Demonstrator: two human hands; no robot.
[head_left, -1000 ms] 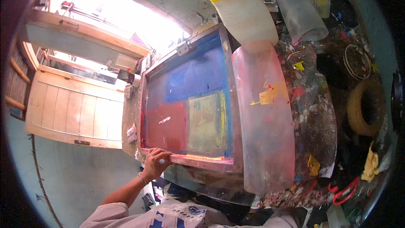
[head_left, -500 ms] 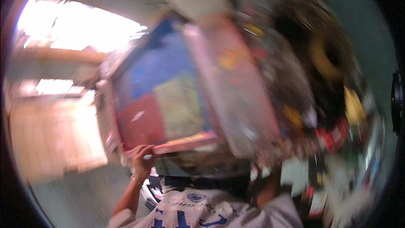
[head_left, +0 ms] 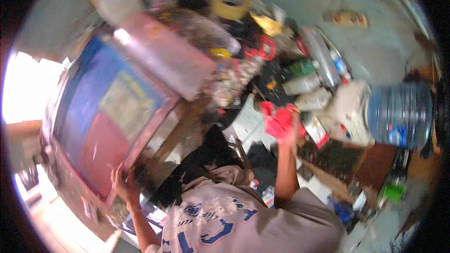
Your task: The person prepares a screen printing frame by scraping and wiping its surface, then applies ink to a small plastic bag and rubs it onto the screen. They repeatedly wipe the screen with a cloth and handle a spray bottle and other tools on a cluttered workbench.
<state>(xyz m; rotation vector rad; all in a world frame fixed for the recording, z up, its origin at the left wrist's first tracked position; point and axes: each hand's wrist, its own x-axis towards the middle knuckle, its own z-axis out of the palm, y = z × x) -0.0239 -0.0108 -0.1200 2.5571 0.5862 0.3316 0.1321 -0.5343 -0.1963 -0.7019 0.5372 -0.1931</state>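
My left hand [head_left: 123, 188] rests at the near corner of a framed tabletop [head_left: 108, 196], its fingers slightly apart on the rim. Patches of blue, dark red and dull yellow cover the tabletop inside its pinkish frame. To the right, my raised right hand [head_left: 289, 137] is closed on a bright red crumpled cloth [head_left: 276, 121], which bulges out above the fingers. Blur hides the exact finger positions and whether the red piece is fabric or plastic.
Behind the tabletop lies a long translucent pinkish box [head_left: 164, 58], with a roll of yellowish tape [head_left: 230, 3] among heaped clutter. At the right, a large blue water bottle [head_left: 401, 115] lies sideways by a whitish container [head_left: 349, 112]. Brown boards [head_left: 375, 165] sit below it.
The view has swung right, so the tabletop sits farther left. My right hand, formerly low and mostly hidden, is now raised with the red cloth. My left hand stays by the tabletop's rim.
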